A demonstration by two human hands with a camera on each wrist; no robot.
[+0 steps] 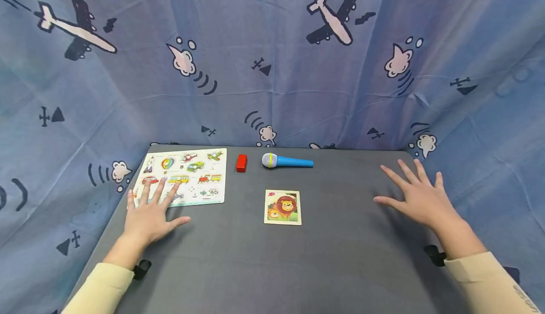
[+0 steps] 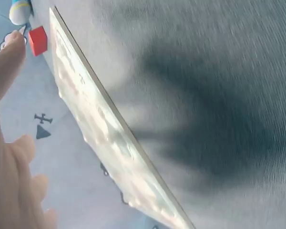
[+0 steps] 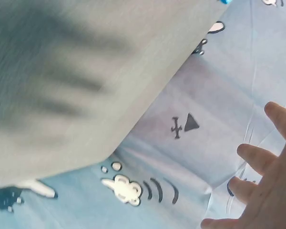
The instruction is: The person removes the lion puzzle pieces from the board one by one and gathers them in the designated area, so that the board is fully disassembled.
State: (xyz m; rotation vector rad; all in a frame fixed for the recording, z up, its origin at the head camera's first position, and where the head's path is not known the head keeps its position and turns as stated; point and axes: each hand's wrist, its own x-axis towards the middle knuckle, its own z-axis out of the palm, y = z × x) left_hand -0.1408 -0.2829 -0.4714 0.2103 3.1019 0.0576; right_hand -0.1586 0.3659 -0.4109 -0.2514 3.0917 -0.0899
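Note:
With its fingers spread, the left hand (image 1: pixel 147 221) hovers over the near edge of a vehicle peg puzzle board (image 1: pixel 197 193). Its shadow falls on the table in the left wrist view, where the board (image 2: pixel 93 114) appears edge-on. On the right, the other hand (image 1: pixel 419 200) is held above the table, fingers spread, holding nothing. A lion picture puzzle (image 1: pixel 286 212) lies flat near the middle. Behind it a blue toy microphone (image 1: pixel 294 161) rests on its side, its silver head to the left. A red block (image 1: pixel 241 163) sits between board and microphone.
The dark grey table (image 1: pixel 332 266) carries all these objects. A blue curtain (image 1: pixel 272 68) printed with airplanes hangs behind it and along both sides. Each wrist wears a black strap mount, such as the left one (image 1: pixel 142 269).

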